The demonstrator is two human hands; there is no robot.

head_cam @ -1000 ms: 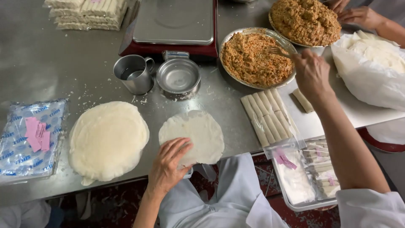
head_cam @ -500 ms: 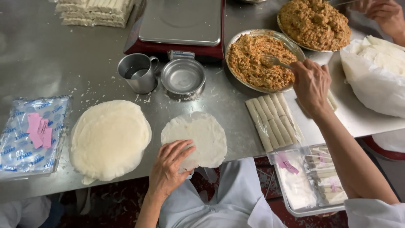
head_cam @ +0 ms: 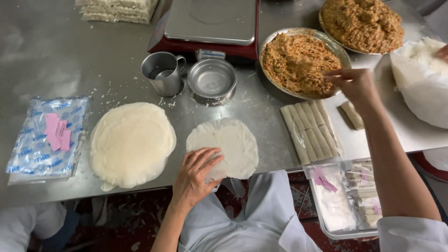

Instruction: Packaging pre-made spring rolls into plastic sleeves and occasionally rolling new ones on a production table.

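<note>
Head view: left hand (head_cam: 193, 177) fingers spread flat on wrapper (head_cam: 224, 147) edge; right hand (head_cam: 352, 84) fingers pinched over filling (head_cam: 298, 63).

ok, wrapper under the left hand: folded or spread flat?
Spread flat. The single wrapper lies as a full round on the steel table, left hand pressing its near edge.

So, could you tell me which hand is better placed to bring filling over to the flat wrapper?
The right hand: it is at the near rim of the filling bowl, fingers over the filling. The left hand lies flat on the single wrapper, pinning its near edge, well away from the bowl.
</note>
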